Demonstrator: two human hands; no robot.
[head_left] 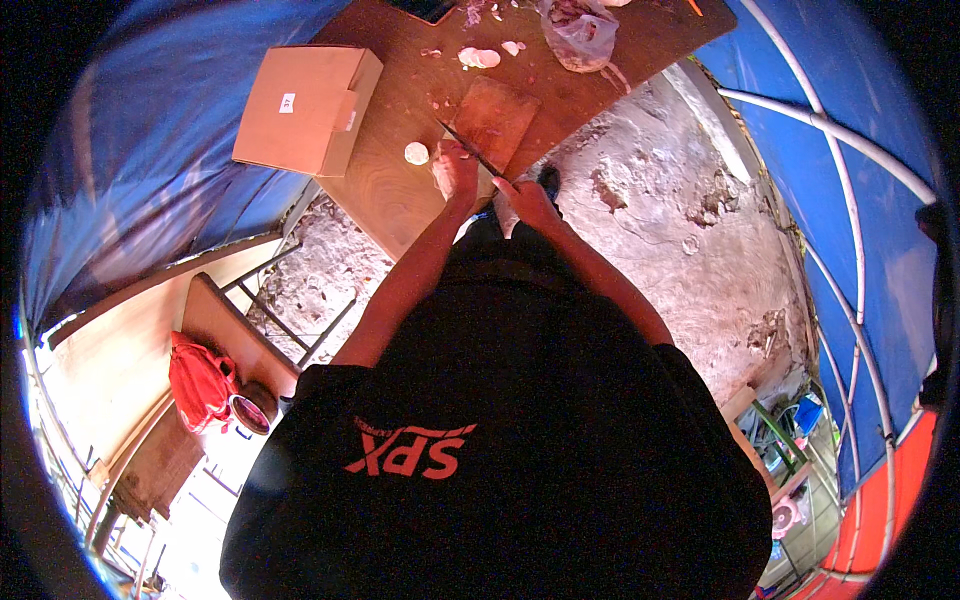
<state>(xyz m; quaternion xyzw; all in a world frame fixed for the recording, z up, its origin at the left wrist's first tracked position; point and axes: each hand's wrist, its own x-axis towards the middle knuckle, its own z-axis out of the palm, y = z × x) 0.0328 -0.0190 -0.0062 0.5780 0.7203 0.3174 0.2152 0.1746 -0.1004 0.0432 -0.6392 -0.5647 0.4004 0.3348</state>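
In the head view, near twelve o'clock, the closed right hand [528, 202] grips one knife [474, 150], its long axis pointing between ten and eleven. The left hand [457, 173] curls beside the blade, contents unclear; from the knife, one board [502, 115] lies at one, one white disc [417, 153] at nine.

Blue tarpaulin [180, 120] walled left side; blue sheeting [900, 280] hung behind white poles [825, 125] at right, red sheet [882, 505] below. Floor [650, 240] was pale, rough. Brown wooden surface [390, 215] stood ahead; wood-topped furniture [225, 312] with dark metal legs stood lower left. Light glared white there.
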